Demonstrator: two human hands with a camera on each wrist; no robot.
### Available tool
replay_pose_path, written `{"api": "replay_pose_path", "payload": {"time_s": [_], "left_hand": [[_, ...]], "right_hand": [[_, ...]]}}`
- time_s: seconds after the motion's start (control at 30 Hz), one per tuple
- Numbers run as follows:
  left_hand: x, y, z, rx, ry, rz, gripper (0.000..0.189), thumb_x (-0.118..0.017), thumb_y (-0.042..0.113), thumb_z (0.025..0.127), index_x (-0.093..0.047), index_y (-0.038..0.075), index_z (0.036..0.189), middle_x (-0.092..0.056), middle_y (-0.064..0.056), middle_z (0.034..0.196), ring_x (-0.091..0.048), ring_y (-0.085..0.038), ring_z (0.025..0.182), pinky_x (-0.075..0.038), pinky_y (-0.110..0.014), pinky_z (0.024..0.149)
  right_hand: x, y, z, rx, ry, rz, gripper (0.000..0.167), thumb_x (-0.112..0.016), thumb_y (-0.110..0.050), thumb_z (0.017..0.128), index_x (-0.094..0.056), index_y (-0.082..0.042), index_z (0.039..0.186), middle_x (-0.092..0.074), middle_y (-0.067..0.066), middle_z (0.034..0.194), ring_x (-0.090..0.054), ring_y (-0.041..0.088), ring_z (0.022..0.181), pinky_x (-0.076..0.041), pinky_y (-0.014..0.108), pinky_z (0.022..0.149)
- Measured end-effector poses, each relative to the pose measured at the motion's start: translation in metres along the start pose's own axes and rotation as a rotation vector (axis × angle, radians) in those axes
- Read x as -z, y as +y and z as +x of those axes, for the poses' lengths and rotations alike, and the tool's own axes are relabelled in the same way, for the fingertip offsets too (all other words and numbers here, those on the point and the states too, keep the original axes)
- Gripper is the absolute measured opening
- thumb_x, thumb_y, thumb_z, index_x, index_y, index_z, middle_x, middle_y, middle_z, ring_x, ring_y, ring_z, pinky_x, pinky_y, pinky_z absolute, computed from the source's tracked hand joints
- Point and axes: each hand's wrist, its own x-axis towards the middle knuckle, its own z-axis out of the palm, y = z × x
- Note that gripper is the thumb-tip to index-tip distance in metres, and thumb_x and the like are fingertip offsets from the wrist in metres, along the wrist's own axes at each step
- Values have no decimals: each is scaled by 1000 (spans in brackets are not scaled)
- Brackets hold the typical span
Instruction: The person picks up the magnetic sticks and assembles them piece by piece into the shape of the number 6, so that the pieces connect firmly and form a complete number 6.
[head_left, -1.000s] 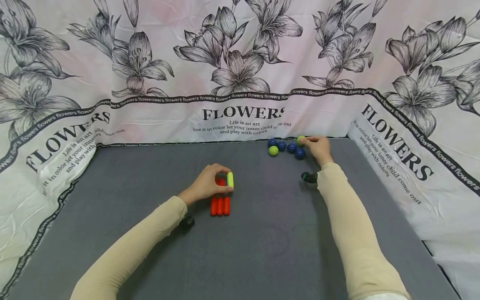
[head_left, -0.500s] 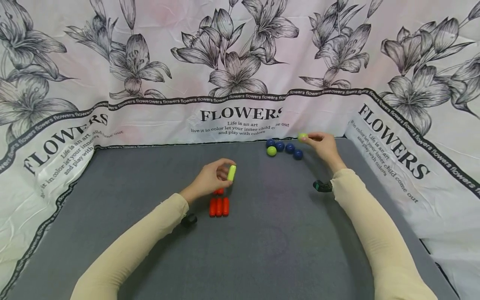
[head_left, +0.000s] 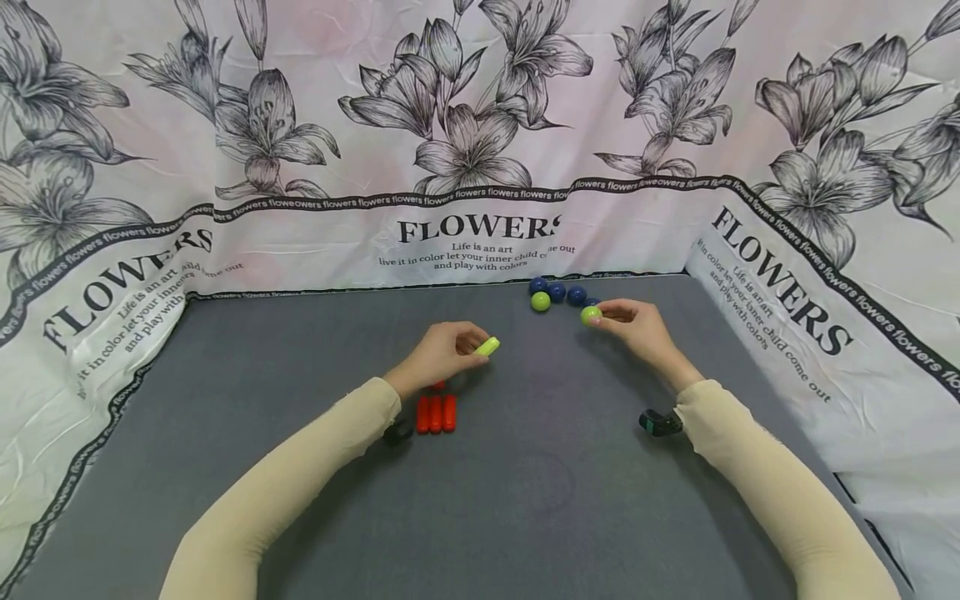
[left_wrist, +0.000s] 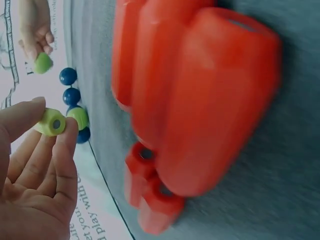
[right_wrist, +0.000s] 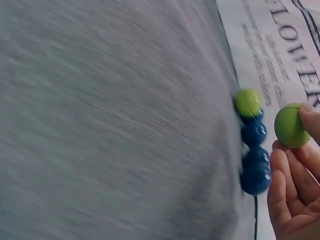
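Observation:
My left hand point(head_left: 444, 352) pinches a short yellow-green rod point(head_left: 488, 346) between thumb and fingertips, raised over the table. In the left wrist view the rod's end point(left_wrist: 56, 124) shows a small grey disc. Under and in front of that hand lie red rods point(head_left: 437, 414), three side by side in the front row; those behind are mostly covered by the hand. My right hand point(head_left: 637, 329) holds a green ball point(head_left: 591, 316) by thumb and fingers, just in front of the blue balls point(head_left: 576, 296). Another green ball point(head_left: 540, 302) rests on the table beside them.
The grey tabletop point(head_left: 525, 517) ends at the back against a flower-printed cloth point(head_left: 480, 242), which also rises at both sides. Black wrist cameras point(head_left: 660, 422) sit at both cuffs.
My left hand has moved right from above the red rods, tilting the yellow-green rod. My right hand has drawn the green ball back from the far edge toward me.

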Motion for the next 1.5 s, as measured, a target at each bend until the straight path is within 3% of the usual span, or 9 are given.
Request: {"api": "replay_pose_path", "payload": {"time_s": [0.27, 0.53, 0.8, 1.07, 1.5], "left_hand": [[-19, 12, 30, 4, -71, 60, 25, -78, 19, 86, -73, 15, 110, -74, -2, 103, -66, -15, 90, -56, -29, 79], [-39, 18, 52, -30, -116, 117, 26, -77, 20, 87, -74, 14, 112, -76, -2, 107, -69, -15, 96, -56, -30, 86], [-49, 26, 59, -44, -148, 134, 25, -76, 21, 88, -75, 13, 111, -77, -1, 107, -70, -14, 96, -56, -28, 85], [-55, 28, 61, -67, -166, 173, 25, -76, 22, 88, -75, 13, 111, -77, 0, 107, -70, -12, 95, -55, -24, 82], [-54, 32, 64, -56, -214, 186, 24, -77, 21, 87, -76, 12, 108, -77, -1, 104, -69, -11, 92, -56, -24, 81]], "right_hand": [[-19, -1, -22, -11, -124, 176, 44, -78, -26, 86, -67, -3, 121, -73, 16, 114, -73, 7, 85, -61, 29, 73], [-32, -3, -31, 15, -188, 198, 43, -78, -23, 86, -67, -3, 122, -70, 23, 117, -73, 3, 83, -60, 27, 73], [-37, -9, -33, 25, -202, 127, 41, -80, -32, 84, -70, -11, 119, -72, 13, 118, -70, 1, 88, -55, 20, 78], [-40, -9, -34, 51, -202, 127, 40, -80, -28, 84, -70, -9, 118, -73, 15, 116, -71, 4, 88, -54, 20, 76], [-41, -5, -34, 68, -206, 96, 37, -80, -32, 84, -73, -12, 114, -74, 11, 112, -71, 11, 91, -55, 22, 78]]}}
